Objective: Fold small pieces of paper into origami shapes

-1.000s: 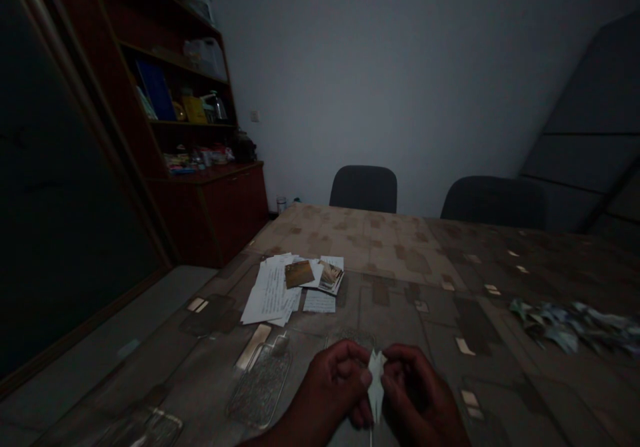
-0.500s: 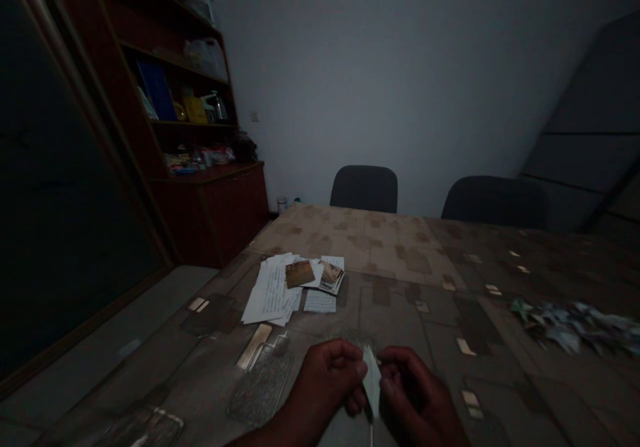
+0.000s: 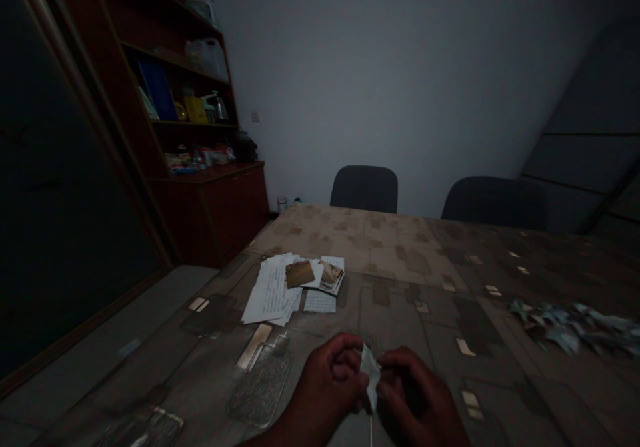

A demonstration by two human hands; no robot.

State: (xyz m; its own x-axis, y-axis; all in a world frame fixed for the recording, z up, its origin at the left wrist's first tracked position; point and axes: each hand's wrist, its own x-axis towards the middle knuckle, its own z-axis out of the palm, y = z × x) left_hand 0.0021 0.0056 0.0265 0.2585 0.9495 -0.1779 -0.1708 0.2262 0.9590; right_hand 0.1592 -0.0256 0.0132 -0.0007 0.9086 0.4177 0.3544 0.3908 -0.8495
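A small piece of folded pale paper [image 3: 370, 377], pointed at its top, is held upright between my hands low in the view. My left hand [image 3: 336, 377] pinches its left side between thumb and fingers. At the right edge of the paper, my right hand [image 3: 417, 390] has its thumb and forefinger closed on it. Fingers cover parts of both sides. A thin pale line shows below the paper; whether it belongs to the paper or the tablecloth I cannot tell.
Written sheets [image 3: 270, 293] and picture cards [image 3: 300, 274] lie on the patterned tablecloth [image 3: 400, 240] ahead to the left. A heap of folded paper pieces [image 3: 575, 327] is at the right. Two chairs [image 3: 365, 188] stand behind the table, and a shelf cabinet [image 3: 215, 213] at the left.
The paper has turned slightly between my fingers, showing a more slanted outline. My left thumb has slid lower along it, and the left fingers have shifted. The rest has stayed put.
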